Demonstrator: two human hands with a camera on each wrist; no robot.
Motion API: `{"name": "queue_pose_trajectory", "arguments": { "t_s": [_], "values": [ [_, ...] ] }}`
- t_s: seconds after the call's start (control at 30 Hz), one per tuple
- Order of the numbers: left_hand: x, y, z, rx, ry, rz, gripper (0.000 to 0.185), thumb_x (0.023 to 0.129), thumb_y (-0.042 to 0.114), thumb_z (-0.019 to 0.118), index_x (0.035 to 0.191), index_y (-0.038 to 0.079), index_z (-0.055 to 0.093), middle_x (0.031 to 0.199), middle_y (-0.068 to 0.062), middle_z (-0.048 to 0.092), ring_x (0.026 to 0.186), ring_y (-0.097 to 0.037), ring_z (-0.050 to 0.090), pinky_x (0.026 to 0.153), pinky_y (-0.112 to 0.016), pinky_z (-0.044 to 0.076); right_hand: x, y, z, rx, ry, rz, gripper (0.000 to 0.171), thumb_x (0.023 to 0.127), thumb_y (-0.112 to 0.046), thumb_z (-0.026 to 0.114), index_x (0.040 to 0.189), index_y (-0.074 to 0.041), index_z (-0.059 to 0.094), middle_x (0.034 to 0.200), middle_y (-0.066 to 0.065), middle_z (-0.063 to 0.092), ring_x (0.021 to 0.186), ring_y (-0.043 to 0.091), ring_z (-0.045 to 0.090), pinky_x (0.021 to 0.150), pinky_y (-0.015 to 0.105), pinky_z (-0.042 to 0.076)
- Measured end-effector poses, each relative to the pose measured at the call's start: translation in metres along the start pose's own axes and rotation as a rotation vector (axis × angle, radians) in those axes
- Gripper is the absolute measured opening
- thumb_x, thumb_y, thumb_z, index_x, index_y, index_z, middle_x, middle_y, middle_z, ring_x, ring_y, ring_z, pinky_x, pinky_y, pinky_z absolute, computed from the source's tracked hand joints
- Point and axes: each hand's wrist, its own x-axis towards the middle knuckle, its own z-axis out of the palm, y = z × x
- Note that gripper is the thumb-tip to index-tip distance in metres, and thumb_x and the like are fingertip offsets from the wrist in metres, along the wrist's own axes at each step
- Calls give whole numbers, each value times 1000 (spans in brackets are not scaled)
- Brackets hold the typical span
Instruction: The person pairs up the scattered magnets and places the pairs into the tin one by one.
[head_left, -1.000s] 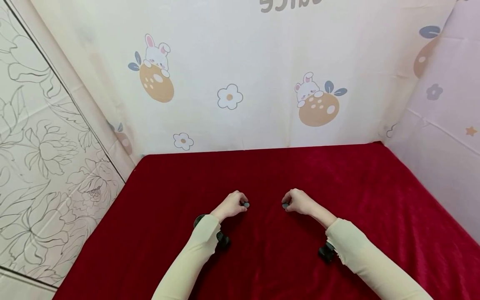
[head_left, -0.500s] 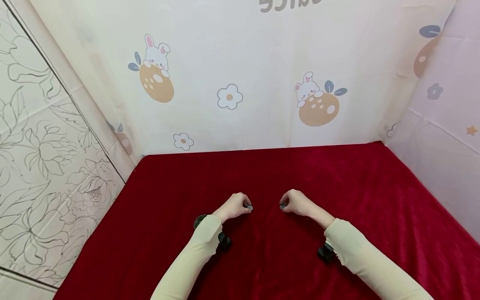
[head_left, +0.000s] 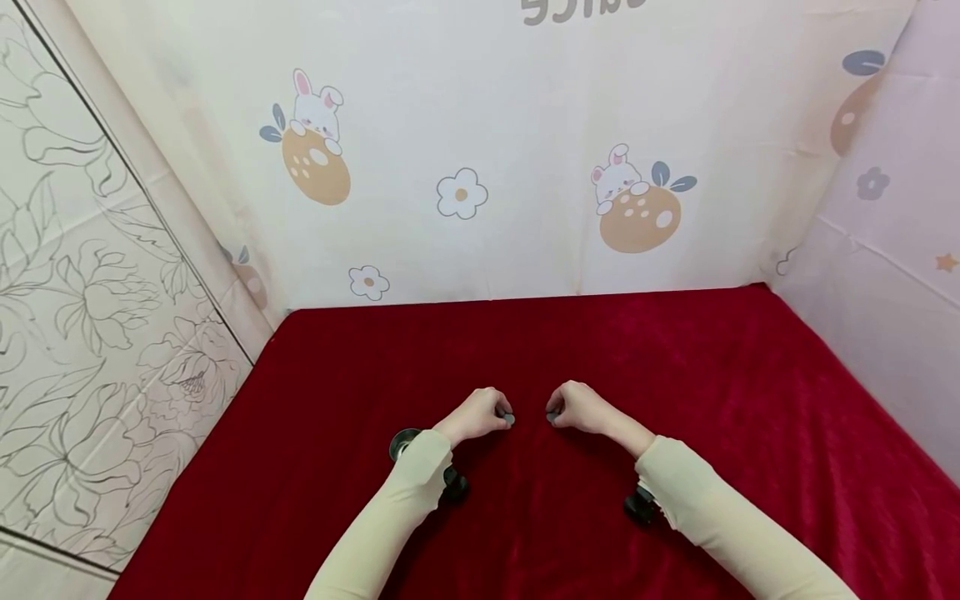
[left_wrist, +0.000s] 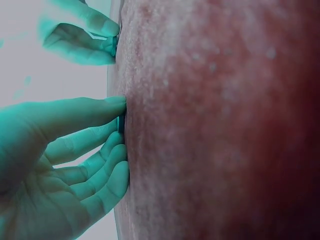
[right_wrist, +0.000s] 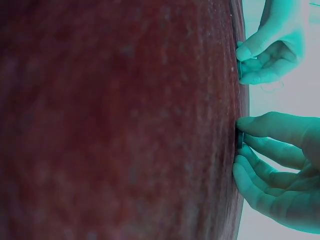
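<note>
My left hand (head_left: 478,413) pinches a small grey disc (head_left: 509,418) between thumb and fingers, low over the red cloth (head_left: 420,350). Across a narrow gap, my right hand (head_left: 587,408) holds a similar grey disc (head_left: 551,416) the same way. Seen from the left wrist, the disc (left_wrist: 121,123) shows as a thin dark edge lying flat at the cloth, with fingertips around it. The right wrist view likewise gives only the thin side of the other disc (right_wrist: 240,139). Fingers hide part of each disc, and its exact kind cannot be told.
Red velvety cloth covers the whole table. Behind it hangs a pale curtain (head_left: 525,108) printed with rabbits and flowers. A floral panel (head_left: 97,292) stands at the left. Dark camera mounts (head_left: 641,505) sit under both wrists.
Both hands have moved inward toward each other with their discs, so the gap between the discs has narrowed. The grip of each hand looks the same.
</note>
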Motion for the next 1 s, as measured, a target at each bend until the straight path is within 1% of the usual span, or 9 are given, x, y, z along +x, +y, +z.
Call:
{"name": "queue_pose_trajectory", "arguments": {
  "t_s": [0.37,0.7,0.87,1.0],
  "values": [
    [4,3,4,27,-15,-11,14,79,8,65,91,1,66,87,-6,62,79,-13,58,66,-18,45,6,-8,6,3,-32,23,12,70,2,66,82,4,68,76,8,65,65,12,57,58,23,47],
    [6,6,6,28,-25,-6,13,79,9,65,91,3,67,86,-3,63,75,-10,57,64,-17,45,11,-13,11,-2,-46,2,13,69,2,66,82,4,68,76,8,65,66,13,59,58,23,48],
    [7,9,7,23,-27,-2,14,79,8,66,91,2,67,86,-4,63,76,-10,58,64,-16,45,11,-17,12,-11,-49,-13,12,70,3,66,82,4,68,77,9,65,67,15,59,59,24,48],
    [8,11,7,32,-22,14,13,79,8,66,90,2,67,85,-5,63,74,-10,58,64,-16,44,13,-18,14,-8,-48,-32,12,68,4,65,80,4,68,75,8,65,64,12,57,58,22,46]
  ]
}}
